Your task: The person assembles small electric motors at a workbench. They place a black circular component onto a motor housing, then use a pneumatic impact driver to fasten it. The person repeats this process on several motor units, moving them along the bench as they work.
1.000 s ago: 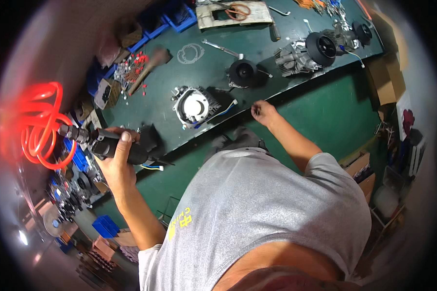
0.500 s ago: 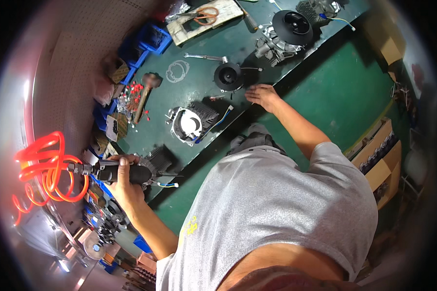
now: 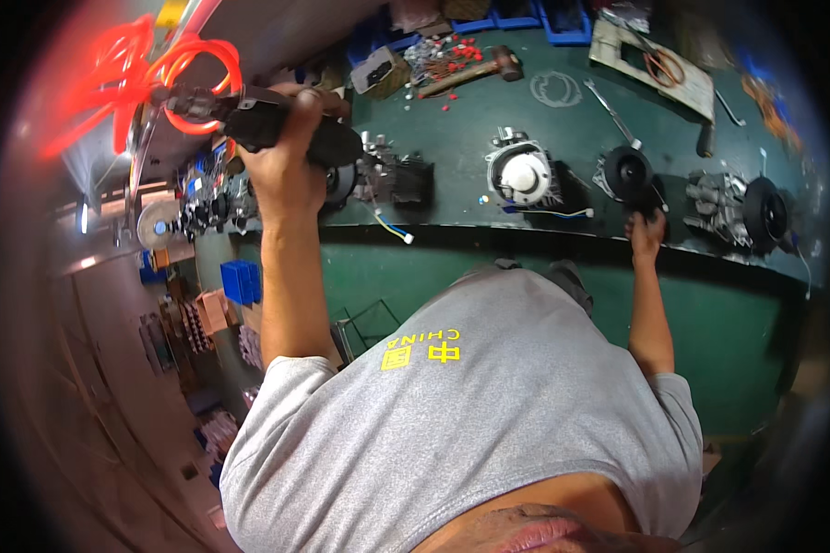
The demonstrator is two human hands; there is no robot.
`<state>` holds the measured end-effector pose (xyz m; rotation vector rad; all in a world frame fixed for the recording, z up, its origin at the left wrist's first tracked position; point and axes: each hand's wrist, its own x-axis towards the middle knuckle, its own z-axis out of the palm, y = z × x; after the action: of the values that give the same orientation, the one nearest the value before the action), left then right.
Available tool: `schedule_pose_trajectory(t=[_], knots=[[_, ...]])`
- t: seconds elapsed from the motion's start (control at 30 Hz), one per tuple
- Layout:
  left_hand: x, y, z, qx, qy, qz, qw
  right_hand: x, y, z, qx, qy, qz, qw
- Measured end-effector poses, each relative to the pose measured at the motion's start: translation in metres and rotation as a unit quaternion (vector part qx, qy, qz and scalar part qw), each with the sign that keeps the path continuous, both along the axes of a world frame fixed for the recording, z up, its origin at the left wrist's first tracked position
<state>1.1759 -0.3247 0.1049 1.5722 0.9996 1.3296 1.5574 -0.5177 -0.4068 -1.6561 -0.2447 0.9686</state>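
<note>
My left hand [image 3: 286, 161] is wrapped round a black air screwdriver [image 3: 263, 120], raised above the left end of the bench. An orange coiled hose [image 3: 217, 60] runs from its rear end. Below the tool, partly hidden by my hand, sits a grey finned motor housing [image 3: 392, 175] with a short wire and white plug. At the bench's front edge my right hand [image 3: 647, 232] has its fingers curled in beside a black fan wheel assembly [image 3: 629, 172]. What those fingers hold, if anything, I cannot make out. Between my hands stands an open metal housing [image 3: 524, 175] with a round white face.
Another housing [image 3: 724, 203] with a black fan wheel stands at the right. Behind lie a hammer [image 3: 489, 69], thin gaskets [image 3: 555, 89], a wrench [image 3: 615, 115] and scissors [image 3: 662, 66] on a pale board [image 3: 618, 51]. Blue bins [image 3: 563, 23] line the back.
The view has turned, so the bench now runs across the picture. My right hand has gone from stretched fingers to curled ones close by the fan wheel. The left still holds the air screwdriver.
</note>
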Motion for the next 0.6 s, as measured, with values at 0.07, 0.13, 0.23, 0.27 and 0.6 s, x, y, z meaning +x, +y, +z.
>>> schedule_pose_trajectory(t=[0.07,0.13,0.23,0.27,0.6], knots=[[-0.023,0.004,0.009,0.046,-0.042,0.01,0.998,-0.007,-0.01,-0.004,0.009,-0.025,-0.057,0.998],[-0.053,0.007,0.018,0.064,-0.042,0.059,0.995,-0.026,-0.022,0.012,-0.027,-0.109,-0.063,0.992],[-0.093,0.016,0.015,0.084,-0.085,0.064,0.991,-0.065,-0.054,0.022,-0.001,-0.209,0.011,0.978],[-0.106,0.018,0.011,0.089,-0.098,0.074,0.988,-0.089,-0.06,0.037,0.026,-0.202,0.04,0.978],[-0.184,0.074,-0.056,0.03,-0.174,0.013,0.984,-0.334,0.068,0.19,0.174,-0.129,0.167,0.962]])
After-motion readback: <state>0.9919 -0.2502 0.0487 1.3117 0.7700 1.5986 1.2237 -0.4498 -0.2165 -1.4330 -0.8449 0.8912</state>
